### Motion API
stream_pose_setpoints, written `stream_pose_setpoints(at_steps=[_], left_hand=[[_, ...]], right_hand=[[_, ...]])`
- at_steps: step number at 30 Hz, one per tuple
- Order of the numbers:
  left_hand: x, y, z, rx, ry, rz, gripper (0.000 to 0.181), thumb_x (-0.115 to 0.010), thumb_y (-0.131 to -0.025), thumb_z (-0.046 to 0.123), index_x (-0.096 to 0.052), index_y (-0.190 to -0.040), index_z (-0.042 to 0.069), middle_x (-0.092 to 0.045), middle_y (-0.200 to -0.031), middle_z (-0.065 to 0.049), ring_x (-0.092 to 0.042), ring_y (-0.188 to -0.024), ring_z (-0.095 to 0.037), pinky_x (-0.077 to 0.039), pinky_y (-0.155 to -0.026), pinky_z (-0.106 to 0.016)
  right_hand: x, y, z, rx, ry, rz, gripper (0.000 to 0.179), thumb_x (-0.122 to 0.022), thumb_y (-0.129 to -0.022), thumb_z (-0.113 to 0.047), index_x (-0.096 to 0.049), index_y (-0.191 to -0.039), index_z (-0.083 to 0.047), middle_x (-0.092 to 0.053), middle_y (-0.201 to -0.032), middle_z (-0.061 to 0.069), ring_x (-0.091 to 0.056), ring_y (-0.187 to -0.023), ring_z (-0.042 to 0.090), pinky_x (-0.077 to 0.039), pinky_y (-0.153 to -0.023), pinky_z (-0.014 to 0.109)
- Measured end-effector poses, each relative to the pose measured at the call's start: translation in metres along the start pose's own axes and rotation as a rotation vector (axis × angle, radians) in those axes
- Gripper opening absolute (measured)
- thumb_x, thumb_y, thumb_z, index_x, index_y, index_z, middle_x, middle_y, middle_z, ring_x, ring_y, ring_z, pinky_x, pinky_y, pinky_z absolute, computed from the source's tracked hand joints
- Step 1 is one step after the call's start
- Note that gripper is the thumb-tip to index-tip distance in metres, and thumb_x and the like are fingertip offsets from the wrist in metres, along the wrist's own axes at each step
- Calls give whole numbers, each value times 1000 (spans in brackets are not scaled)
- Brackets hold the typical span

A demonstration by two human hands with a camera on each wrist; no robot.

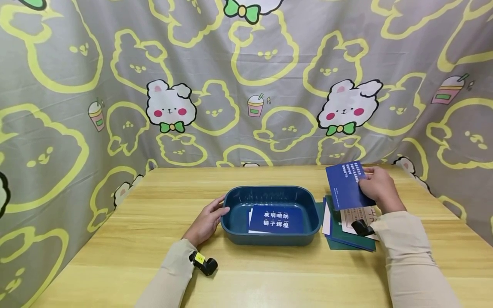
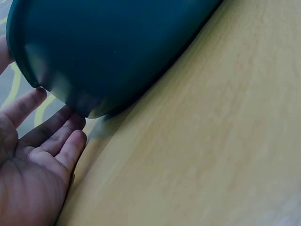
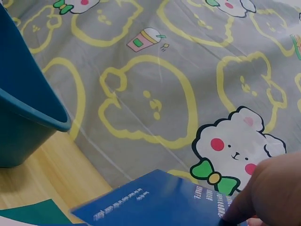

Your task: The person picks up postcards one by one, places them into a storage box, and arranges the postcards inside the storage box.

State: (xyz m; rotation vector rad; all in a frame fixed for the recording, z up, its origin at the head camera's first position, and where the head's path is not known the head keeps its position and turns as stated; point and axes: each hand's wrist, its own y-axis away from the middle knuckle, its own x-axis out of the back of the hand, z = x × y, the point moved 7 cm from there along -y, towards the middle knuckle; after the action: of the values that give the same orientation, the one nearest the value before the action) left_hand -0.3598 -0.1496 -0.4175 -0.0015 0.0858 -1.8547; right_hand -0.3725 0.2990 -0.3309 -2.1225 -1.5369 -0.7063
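My right hand (image 1: 376, 187) pinches a dark blue card (image 1: 346, 186) with white printed text near its edge, holding it tilted over a loose pile of cards (image 1: 351, 233). In the right wrist view, the thumb (image 3: 244, 205) lies across the face of the same blue card (image 3: 164, 202). At the left end of a deep teal tub (image 1: 269, 239), my left hand (image 1: 206, 220) rests its fingers and thumb against the wall and rim. Those fingers (image 2: 70, 146) are fairly straight in the left wrist view. Inside the tub lies a blue card (image 1: 276, 220) with large white characters, over a paler one.
The pile right of the tub has green, blue, pink and cream cards, partly behind the right wrist camera (image 1: 363, 227). All stands on a wood-grain table (image 1: 154, 222). A grey patterned curtain (image 1: 215, 145) hangs along the back and sides.
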Motion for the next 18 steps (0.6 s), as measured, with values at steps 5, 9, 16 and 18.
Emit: stream_pose_setpoints(at_steps=[5, 9, 16, 18], left_hand=[[0, -1, 0, 0, 1, 3, 56, -53, -99, 14, -32, -151, 5, -35, -149, -22, -38, -134, -32, -31, -111, -43], [0, -2, 0, -1, 2, 2, 56, -53, -99, 14, -32, -151, 5, -35, -149, -22, -38, -134, -32, -31, -111, -42], [-1, -2, 1, -13, -11, -13, 58, -53, -99, 14, -30, -151, 3, -34, -148, -25, -37, -134, -34, -33, -110, -41], [-1, -2, 0, -13, -9, -11, 58, -54, -99, 14, -31, -151, 3, -35, -147, -25, -38, -134, -34, -33, -110, -41]], right_hand=[[0, 1, -4, 28, 1, 17, 54, -41, -90, -4, -34, -141, 13, -46, -128, 38, -57, -98, 41, -53, -54, 30], [1, 4, -11, 69, 10, 39, 53, -44, -89, -5, -37, -139, 14, -49, -126, 38, -59, -95, 40, -55, -57, 34], [-3, 7, -20, 123, -14, 35, 50, -46, -92, -6, -39, -138, 11, -51, -125, 35, -59, -94, 38, -54, -58, 32], [-4, 7, -22, 132, -15, 33, 50, -46, -92, -6, -39, -139, 11, -52, -125, 34, -59, -95, 37, -53, -59, 32]])
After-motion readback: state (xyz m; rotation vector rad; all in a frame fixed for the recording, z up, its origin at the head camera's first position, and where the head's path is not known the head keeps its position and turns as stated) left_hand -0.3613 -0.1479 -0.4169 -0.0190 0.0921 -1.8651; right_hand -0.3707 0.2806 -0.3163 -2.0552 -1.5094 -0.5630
